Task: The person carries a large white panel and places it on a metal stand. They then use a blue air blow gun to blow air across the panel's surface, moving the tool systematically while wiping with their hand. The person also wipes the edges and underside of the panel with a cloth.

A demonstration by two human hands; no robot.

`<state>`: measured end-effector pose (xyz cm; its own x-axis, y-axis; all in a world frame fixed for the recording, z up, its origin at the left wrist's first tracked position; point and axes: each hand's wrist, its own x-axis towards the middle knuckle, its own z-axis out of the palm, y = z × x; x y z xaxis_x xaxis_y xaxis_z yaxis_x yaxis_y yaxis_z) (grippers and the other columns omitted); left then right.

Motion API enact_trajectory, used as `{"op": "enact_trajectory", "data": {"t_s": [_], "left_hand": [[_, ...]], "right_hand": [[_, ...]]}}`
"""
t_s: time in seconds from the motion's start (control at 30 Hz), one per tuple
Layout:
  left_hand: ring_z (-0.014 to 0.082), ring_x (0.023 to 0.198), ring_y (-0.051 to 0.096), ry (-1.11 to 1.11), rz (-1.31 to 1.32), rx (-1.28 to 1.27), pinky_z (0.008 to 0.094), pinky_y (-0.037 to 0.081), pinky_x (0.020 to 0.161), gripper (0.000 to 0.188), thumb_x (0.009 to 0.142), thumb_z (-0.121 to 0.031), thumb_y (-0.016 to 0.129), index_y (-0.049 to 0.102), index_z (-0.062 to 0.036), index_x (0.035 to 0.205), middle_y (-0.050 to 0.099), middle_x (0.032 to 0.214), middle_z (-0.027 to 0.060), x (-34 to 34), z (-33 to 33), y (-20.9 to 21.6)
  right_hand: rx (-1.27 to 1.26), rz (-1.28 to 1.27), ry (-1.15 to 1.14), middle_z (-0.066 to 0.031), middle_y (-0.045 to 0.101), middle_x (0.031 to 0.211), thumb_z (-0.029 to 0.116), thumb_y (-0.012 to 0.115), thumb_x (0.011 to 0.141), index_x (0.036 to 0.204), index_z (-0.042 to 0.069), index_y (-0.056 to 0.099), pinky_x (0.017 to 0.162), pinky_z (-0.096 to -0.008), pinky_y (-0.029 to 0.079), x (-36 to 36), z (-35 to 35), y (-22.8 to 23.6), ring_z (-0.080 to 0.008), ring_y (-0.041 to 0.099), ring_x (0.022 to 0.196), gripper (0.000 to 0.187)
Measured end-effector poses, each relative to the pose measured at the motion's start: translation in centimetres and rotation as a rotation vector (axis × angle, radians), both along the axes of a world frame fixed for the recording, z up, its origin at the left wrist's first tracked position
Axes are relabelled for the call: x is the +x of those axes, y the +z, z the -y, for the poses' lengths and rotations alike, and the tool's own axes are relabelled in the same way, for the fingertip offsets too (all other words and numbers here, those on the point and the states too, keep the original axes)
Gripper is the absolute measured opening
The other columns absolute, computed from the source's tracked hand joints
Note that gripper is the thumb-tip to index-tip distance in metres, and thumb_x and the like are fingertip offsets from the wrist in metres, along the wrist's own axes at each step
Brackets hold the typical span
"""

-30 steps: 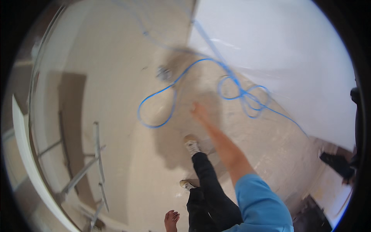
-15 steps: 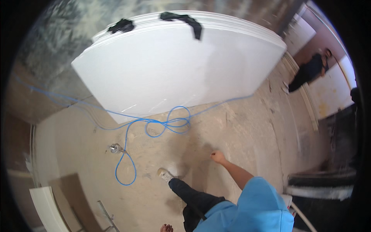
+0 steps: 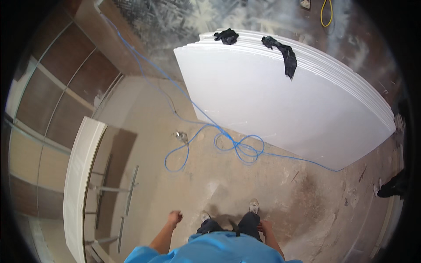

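My left hand (image 3: 175,217) hangs out over the bare concrete floor, its fingers curled in and nothing seen in them. Beside my thigh, my right hand (image 3: 265,226) hangs with its fingers loosely bent; I see nothing held there either. Ahead of my feet lies a looped blue hose (image 3: 237,145), which runs left to the wall and right along the foot of a stack. That stack of large white boards (image 3: 280,101) leans against the far wall. A small metal tool (image 3: 181,136) rests on the floor by the hose's left loop.
Two crumpled black cloths, one on the left (image 3: 226,36) and one on the right (image 3: 287,57), lie over the stack's top edge. To my left a long white panel (image 3: 81,175) stands on metal supports (image 3: 131,190). A person's dark-clad leg (image 3: 393,186) shows at the right edge. Yellow cable (image 3: 326,13) hangs behind.
My view has swung left, bringing the white panel and its supports into sight. My left hand has come forward; my right has dropped back to my side. The person at right is mostly cut off.
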<state>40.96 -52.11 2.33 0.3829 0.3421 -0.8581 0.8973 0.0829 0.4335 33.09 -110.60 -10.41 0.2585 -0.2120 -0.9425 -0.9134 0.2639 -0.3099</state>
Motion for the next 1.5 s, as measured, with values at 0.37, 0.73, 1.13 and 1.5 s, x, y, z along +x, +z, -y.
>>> {"op": "enact_trajectory", "data": {"t_s": [0.37, 0.73, 1.13, 1.5], "left_hand": [[0.0122, 0.101, 0.064, -0.554, 0.668, -0.44, 0.0312, 0.053, 0.09, 0.029, 0.107, -0.025, 0.065, 0.068, -0.004, 0.127, 0.07, 0.108, 0.0018, 3.5, 33.4, 13.2], [0.0285, 0.081, 0.071, 0.486, -0.022, -0.029, 0.0447, 0.06, 0.069, 0.028, 0.101, -0.035, 0.066, 0.066, -0.0087, 0.112, 0.072, 0.094, 0.0126, -21.1, 14.9, -1.8], [0.0225, 0.089, 0.074, 0.388, 0.032, -0.153, 0.0385, 0.059, 0.077, 0.028, 0.105, -0.033, 0.058, 0.068, -0.0105, 0.119, 0.073, 0.1, 0.0088, -16.3, 14.1, -3.3], [0.0269, 0.1, 0.071, -0.232, 0.22, -0.402, 0.0408, 0.057, 0.09, 0.043, 0.112, -0.04, 0.047, 0.061, -0.0035, 0.128, 0.072, 0.109, 0.0113, -3.6, 26.8, -2.6]], "right_hand": [[-0.879, 0.267, 1.379, -0.0173, 0.072, 0.101, 0.013, 0.06, 0.1, 0.122, -0.002, 0.069, 0.077, -0.0422, 0.057, 6.7, 24.6, 4.8, -0.0282, 0.069, 0.084, 0.028], [-0.212, 0.478, 0.307, -0.0117, 0.073, 0.095, 0.011, 0.056, 0.101, 0.115, 0.001, 0.069, 0.071, -0.0373, 0.06, 13.8, 13.9, 10.1, -0.0226, 0.071, 0.082, 0.021], [-0.084, 0.21, 0.189, -0.0144, 0.068, 0.072, 0.008, 0.063, 0.093, 0.098, -0.002, 0.068, 0.048, -0.0463, 0.056, -3.7, 14.2, -8.1, -0.033, 0.069, 0.057, 0.012], [-0.4, 0.621, 0.066, -0.0082, 0.071, 0.071, 0.024, 0.065, 0.098, 0.103, 0.002, 0.076, 0.056, -0.0341, 0.055, 0.3, 17.2, 3.7, -0.0186, 0.07, 0.062, 0.025]]}}
